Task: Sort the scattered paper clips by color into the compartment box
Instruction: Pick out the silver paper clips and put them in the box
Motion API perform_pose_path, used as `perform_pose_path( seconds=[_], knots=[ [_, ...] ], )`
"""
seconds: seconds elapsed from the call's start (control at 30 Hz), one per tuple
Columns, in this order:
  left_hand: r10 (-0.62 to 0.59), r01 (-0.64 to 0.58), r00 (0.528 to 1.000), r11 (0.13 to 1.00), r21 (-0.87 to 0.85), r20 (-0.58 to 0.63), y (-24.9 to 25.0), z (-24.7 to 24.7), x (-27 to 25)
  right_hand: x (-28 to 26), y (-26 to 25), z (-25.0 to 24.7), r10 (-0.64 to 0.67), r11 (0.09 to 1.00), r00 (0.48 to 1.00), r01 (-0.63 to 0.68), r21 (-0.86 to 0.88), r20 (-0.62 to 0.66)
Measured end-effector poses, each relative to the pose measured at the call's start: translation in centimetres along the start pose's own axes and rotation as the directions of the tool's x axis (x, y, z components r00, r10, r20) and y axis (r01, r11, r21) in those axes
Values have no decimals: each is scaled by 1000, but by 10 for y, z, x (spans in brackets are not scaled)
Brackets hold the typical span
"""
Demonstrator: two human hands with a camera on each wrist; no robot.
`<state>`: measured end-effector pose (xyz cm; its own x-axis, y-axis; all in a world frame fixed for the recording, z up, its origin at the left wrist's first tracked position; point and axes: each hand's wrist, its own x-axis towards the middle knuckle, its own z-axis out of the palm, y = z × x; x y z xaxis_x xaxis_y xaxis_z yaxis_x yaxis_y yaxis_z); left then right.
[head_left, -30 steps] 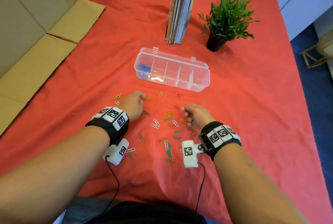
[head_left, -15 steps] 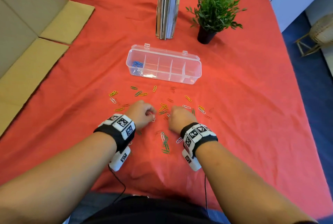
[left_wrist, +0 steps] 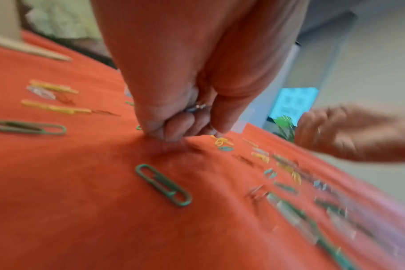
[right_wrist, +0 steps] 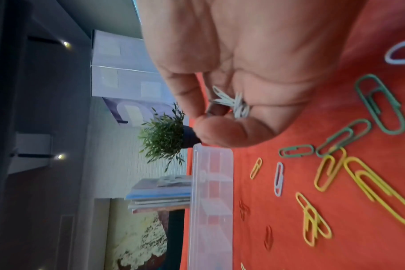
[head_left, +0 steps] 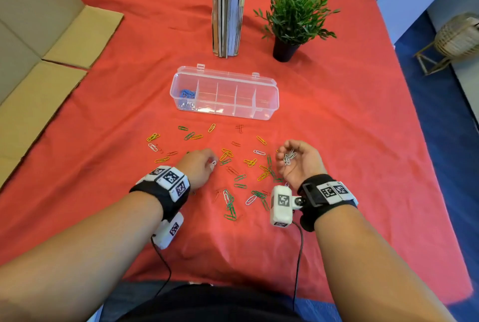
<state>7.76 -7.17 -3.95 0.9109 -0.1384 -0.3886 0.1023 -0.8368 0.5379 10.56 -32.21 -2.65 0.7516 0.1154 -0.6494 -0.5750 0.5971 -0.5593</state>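
Loose clips [head_left: 228,155] in green, yellow, orange, red and white lie scattered over the red cloth [head_left: 337,140], between my hands and the box [head_left: 224,96]. The box is clear, lid back, and sits just beyond the scatter. Its leftmost compartment holds blue clips [head_left: 187,97]; the glare keeps me from reading what the other compartments hold.

My right hand [head_left: 300,161] is turned palm up above the right side of the scatter. Its fingers curl loosely around a small bunch of white clips [head_left: 289,157], which sits in the cupped palm. The right wrist view shows the same bunch [right_wrist: 231,104] caught between thumb and fingers.

My left hand [head_left: 198,166] is knuckles up, low on the cloth near the middle of the scatter. Its fingertips are pinched together on one white clip [head_left: 213,163]. In the left wrist view the curled fingers [left_wrist: 173,126] press down onto the cloth, with a glint of metal between them. A green clip [left_wrist: 163,184] lies flat just in front of that camera.

More green clips [head_left: 230,205] lie tangled near my wrists, between the two wrist cameras.

Further out, books [head_left: 228,7] stand upright behind the box, with a potted plant [head_left: 295,10] to their right. Flattened cardboard [head_left: 39,62] covers the table's left side. A wicker stool [head_left: 456,36] stands on the floor at far right.
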Motion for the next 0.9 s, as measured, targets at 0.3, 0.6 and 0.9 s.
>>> perform_pose_path(
  seconds=[0.3,0.6,0.9],
  knots=[
    [-231,432,900,350,-831,370,48,-9,18,14,-30,-16,-396,59,914,-73,-996,-91],
    [178,-171,982,979,108,-62,87,14,54,12,3,-7,-368,-537,916,-68,-841,161],
    [201,-222,975,902,370,96,89,37,72,-4,-21,-12,-82,788,997,62,-613,-4]
  ],
)
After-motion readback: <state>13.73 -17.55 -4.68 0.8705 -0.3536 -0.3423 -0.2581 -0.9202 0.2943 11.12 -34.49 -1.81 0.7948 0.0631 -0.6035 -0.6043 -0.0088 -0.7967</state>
